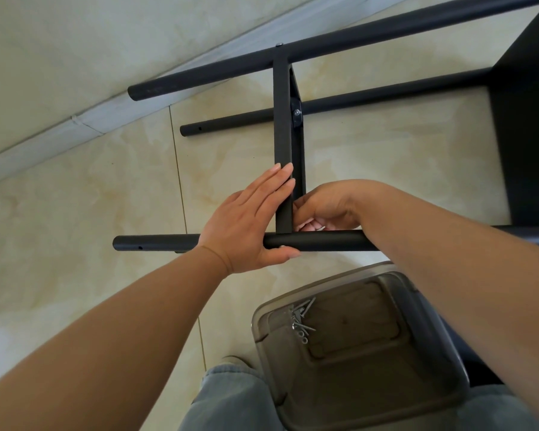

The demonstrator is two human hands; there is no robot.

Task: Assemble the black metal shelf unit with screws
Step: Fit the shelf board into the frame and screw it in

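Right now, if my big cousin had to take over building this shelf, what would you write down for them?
Left hand: fingers straight, flat against the upright crossbar, thumb under the near tube, steadying the joint.
Right hand: fingers curled at the inner side of that joint; what they pinch is hidden.
Frame lies on the tile floor. The crossbar's far end is already screwed to the far tube; a screw head shows there.
Spare screws sit in the clear container on the lap.
Left: fasten the near joint; the holes near the tube ends are still unfilled.
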